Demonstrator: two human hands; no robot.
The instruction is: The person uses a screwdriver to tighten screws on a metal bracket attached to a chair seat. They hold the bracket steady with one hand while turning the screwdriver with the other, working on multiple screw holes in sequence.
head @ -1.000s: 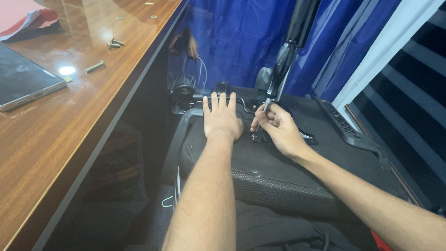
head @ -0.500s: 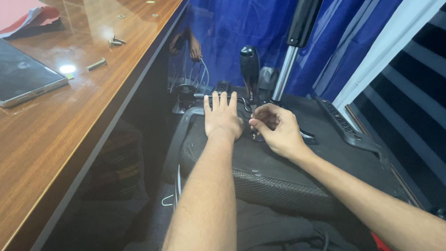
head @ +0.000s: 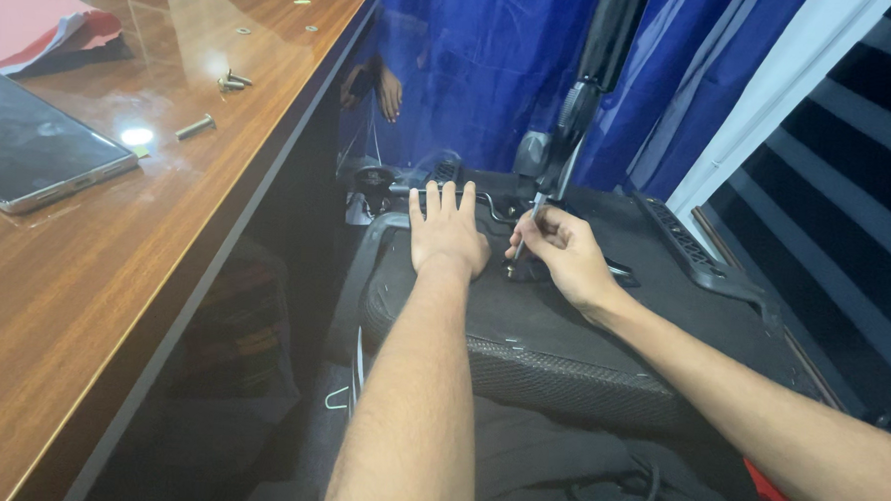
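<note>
Partly hidden, a thin tool (head: 526, 234) sits in the right hand (head: 558, 253).

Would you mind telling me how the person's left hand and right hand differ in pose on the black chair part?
The left hand lies flat, palm down, its fingers straight and spread, holding nothing. The right hand is curled, its fingers pinched round a thin metal tool that points down at the upturned black chair seat. The left hand sits nearer the wooden desk, the right hand nearer the chair's gas column. Both are bare and rest on that seat.
</note>
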